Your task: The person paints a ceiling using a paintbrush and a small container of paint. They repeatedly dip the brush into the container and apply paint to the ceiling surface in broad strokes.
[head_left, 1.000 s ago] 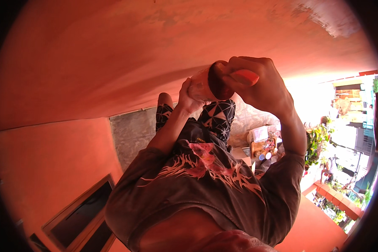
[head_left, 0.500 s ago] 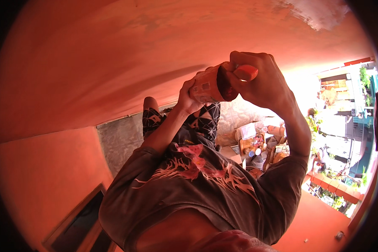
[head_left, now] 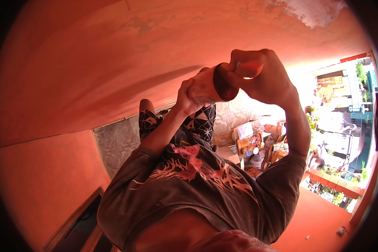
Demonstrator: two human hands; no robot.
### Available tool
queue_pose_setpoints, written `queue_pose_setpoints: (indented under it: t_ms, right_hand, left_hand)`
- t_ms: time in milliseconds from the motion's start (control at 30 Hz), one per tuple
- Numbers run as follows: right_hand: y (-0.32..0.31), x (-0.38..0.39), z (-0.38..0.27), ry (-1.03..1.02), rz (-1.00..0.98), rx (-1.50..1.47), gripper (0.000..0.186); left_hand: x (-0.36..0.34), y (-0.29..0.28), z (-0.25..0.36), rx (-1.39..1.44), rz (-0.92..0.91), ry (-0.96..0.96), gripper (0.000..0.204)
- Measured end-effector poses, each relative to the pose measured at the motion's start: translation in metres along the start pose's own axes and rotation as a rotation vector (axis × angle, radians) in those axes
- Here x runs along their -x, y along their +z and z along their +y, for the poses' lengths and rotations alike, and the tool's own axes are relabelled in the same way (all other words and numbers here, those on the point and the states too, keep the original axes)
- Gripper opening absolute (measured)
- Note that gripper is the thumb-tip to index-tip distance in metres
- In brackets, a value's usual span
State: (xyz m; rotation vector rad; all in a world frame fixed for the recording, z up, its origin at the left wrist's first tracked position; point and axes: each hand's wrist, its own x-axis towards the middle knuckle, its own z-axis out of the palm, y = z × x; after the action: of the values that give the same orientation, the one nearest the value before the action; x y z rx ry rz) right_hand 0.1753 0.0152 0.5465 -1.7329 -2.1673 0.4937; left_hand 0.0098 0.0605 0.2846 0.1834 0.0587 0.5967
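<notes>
My left hand (head_left: 185, 97) is wrapped round a cylindrical can (head_left: 203, 87), which is tipped so that its open mouth faces right. The inside of the can looks dark red. My right hand (head_left: 268, 82) is closed at the mouth, gripping a tool with a broad red handle (head_left: 252, 69). The handle's rounded end sticks out between thumb and fingers. Its other end is hidden by my fingers and the can's rim. Both hands are raised in front of my chest, close to the orange wall (head_left: 113, 63).
Below my right arm, a wooden tray (head_left: 243, 145) with small bottles and jars stands among cluttered goods, beside an orange cylindrical container (head_left: 275, 129). A bright opening with plants and a low brick ledge (head_left: 336, 183) lies to the right. A dark framed panel (head_left: 80, 227) is at lower left.
The red handle has tilted and swung slightly right in my right hand. The can has shifted a little left and turned slightly. Both hands keep their grip.
</notes>
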Motion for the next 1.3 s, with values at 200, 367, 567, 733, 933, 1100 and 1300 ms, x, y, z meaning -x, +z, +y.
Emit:
queue_pose_setpoints:
  t_ms: [200, 367, 567, 733, 933, 1100, 1300]
  right_hand:
    - [-0.021, -0.011, 0.018, -0.301, -0.189, -0.17, 0.01]
    - [-0.007, -0.013, 0.029, -0.318, -0.411, -0.306, 0.014]
    - [-0.019, -0.009, 0.035, -0.424, -0.558, -0.094, 0.02]
    - [-0.017, -0.014, 0.025, -0.421, -0.636, -0.004, 0.025]
    - [-0.024, -0.011, 0.012, -0.212, -0.642, 0.047, 0.032]
    - [-0.026, -0.012, 0.008, -0.221, -0.74, 0.101, 0.019]
    - [-0.034, -0.019, 0.023, -0.362, -0.747, -0.046, 0.018]
  left_hand:
    - [-0.002, 0.002, 0.008, -0.015, -0.066, -0.044, 0.069]
    - [-0.002, 0.005, 0.009, -0.052, -0.047, -0.038, 0.072]
    - [-0.006, -0.016, 0.012, -0.094, -0.223, -0.058, 0.072]
    - [-0.008, -0.022, -0.006, -0.077, -0.051, -0.11, 0.067]
    - [-0.008, -0.039, -0.015, -0.125, -0.085, -0.13, 0.069]
    - [-0.003, -0.045, -0.021, 0.075, -0.028, -0.156, 0.068]
    - [0.001, -0.018, -0.02, -0.081, 0.076, -0.187, 0.068]
